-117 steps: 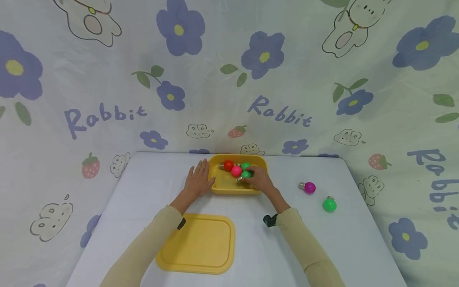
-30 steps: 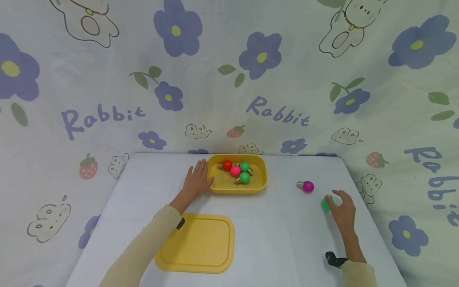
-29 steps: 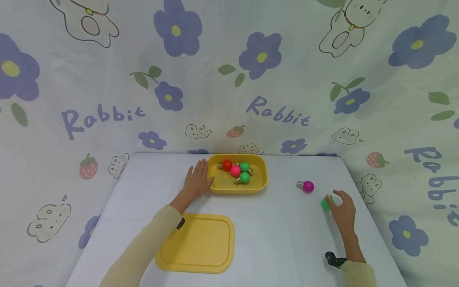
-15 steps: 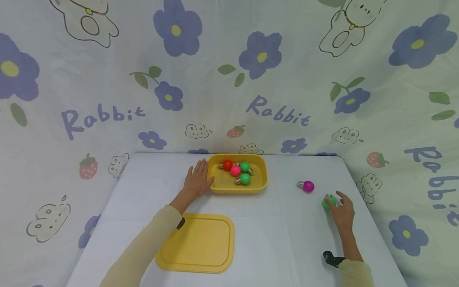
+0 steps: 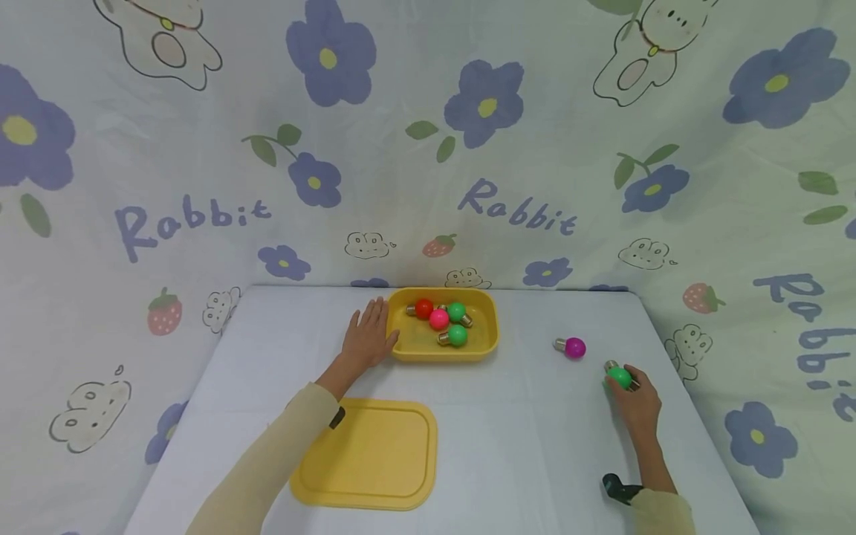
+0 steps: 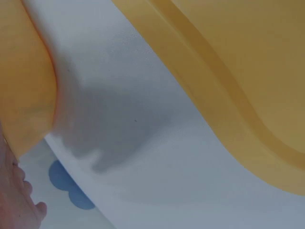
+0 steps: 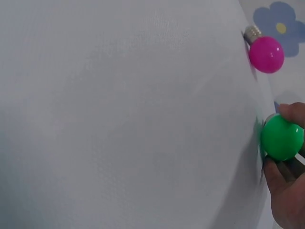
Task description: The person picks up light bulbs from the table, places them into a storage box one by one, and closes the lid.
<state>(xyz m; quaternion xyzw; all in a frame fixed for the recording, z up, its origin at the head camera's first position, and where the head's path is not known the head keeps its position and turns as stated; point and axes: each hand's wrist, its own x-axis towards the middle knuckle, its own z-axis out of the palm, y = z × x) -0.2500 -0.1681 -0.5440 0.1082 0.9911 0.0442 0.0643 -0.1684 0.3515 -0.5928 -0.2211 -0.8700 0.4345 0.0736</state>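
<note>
On the right side of the table my right hand (image 5: 638, 405) pinches a green light bulb (image 5: 619, 377) between thumb and fingers. The bulb's metal screw base points away from me. In the right wrist view the same hand (image 7: 288, 200) has the green bulb (image 7: 282, 137) between its fingertips, low over the white cloth. A magenta bulb (image 5: 575, 348) lies just to the left of it. My left hand (image 5: 364, 343) rests with straight fingers against the left side of a yellow box (image 5: 491, 349), which holds red, pink and green bulbs (image 5: 458, 335).
A flat yellow lid (image 5: 364, 455) lies in front of the box, partly under the left forearm. The white table (image 5: 521, 446) meets a printed cloth backdrop (image 5: 401, 178) behind the box. In the left wrist view the lid's edge (image 6: 190, 90) runs diagonally.
My right hand has left the green bulb in the box, moved right to another green bulb, and its fingers have now closed on it. The left hand has stayed by the box.
</note>
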